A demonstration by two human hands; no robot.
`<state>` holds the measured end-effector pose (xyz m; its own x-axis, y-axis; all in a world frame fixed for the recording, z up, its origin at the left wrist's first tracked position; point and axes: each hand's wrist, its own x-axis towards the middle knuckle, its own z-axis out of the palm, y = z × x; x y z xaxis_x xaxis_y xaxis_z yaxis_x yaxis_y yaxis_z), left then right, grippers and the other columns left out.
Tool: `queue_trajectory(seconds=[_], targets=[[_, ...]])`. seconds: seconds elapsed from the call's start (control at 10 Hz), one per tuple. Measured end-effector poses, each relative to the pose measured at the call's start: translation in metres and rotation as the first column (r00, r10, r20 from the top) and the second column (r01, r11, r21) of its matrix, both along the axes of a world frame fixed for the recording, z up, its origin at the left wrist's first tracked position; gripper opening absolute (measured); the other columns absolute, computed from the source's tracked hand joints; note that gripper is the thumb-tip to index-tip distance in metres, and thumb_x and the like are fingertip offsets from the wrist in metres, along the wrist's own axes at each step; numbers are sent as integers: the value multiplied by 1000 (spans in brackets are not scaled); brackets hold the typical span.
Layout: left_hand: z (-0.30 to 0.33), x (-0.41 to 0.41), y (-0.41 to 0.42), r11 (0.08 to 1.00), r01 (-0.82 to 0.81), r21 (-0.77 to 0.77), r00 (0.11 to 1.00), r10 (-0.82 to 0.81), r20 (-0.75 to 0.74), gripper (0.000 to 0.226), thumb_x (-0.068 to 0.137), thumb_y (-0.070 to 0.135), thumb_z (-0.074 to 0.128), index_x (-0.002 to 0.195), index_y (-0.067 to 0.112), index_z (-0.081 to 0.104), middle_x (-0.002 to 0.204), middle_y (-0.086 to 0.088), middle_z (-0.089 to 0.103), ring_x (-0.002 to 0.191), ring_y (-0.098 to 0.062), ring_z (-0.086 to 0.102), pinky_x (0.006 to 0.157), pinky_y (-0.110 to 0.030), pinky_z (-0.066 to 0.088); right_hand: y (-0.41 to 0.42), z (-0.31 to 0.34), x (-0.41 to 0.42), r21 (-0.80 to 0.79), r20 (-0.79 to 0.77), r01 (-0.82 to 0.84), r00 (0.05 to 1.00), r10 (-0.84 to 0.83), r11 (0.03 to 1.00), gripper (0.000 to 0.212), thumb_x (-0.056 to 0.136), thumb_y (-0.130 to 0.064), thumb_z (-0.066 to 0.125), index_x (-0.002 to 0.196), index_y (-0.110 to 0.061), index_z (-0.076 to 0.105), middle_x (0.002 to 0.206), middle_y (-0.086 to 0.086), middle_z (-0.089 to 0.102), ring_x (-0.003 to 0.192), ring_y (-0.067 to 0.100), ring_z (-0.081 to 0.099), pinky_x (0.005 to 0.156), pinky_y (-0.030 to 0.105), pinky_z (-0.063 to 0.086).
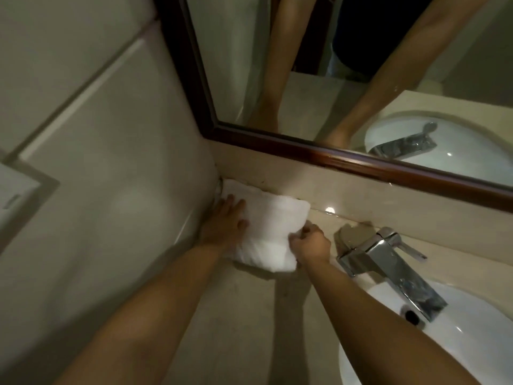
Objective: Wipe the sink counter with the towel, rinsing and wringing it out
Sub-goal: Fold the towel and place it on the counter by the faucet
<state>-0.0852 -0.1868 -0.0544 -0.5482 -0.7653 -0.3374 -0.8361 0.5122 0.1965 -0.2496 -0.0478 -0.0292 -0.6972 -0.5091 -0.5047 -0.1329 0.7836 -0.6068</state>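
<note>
nearest the camera, both forearms reach fwd over the beige counter (244,323), w/ the white sink basin (472,343) low on the right and the chrome faucet (388,262) just beyond its rim. past that, the right hand (311,243) sits at the towel's right edge, fingers curled in and pinching a fold of cloth. left hand (224,223) lies flatter on the towel's left side, fingers fairly straight and pressing down, not wrapped round anything. the white towel (269,232) is bunched into a thick pad on the counter, its far end pushed right into the back-left corner where the side wall (111,176) meets the low backsplash (361,195). above that runs the dark wood frame of the mirror (305,51).

step in hand looks like wiping the corner left of the faucet. to do it well: keep the left palm flat so pressure spreads across the pad, and let the right pinch only steer and stop the cloth rolling up. work the far edge along the wall seam & backsplash joint, where grime seems darker, then draw back toward the front edge in overlapping passes. mind the faucet base on the right; the knuckles are near it. can't tell if the towel is wet, so a rinse & wring at the basin probably comes after this patch.
</note>
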Motion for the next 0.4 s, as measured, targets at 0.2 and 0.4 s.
queue_trajectory(seconds=[0.2,0.4], targets=[[19,-7,44,993,-103,60,993,107,-55,57,101,19,36,154,14,17,163,-7,8,150,-23,8,120,-30,9,37,17,3,-37,75,-193,978,195,981,16,83,-20,70,94,-17,59,98,5,69,94,27,62,70,24,39],[61,-17,124,871,-236,430,852,398,-340,34,93,21,54,124,10,62,120,-6,62,110,-21,59,92,-23,43,133,96,-14,-285,359,-106,910,208,953,19,85,0,70,88,-19,68,78,7,66,57,16,59,54,22,46]])
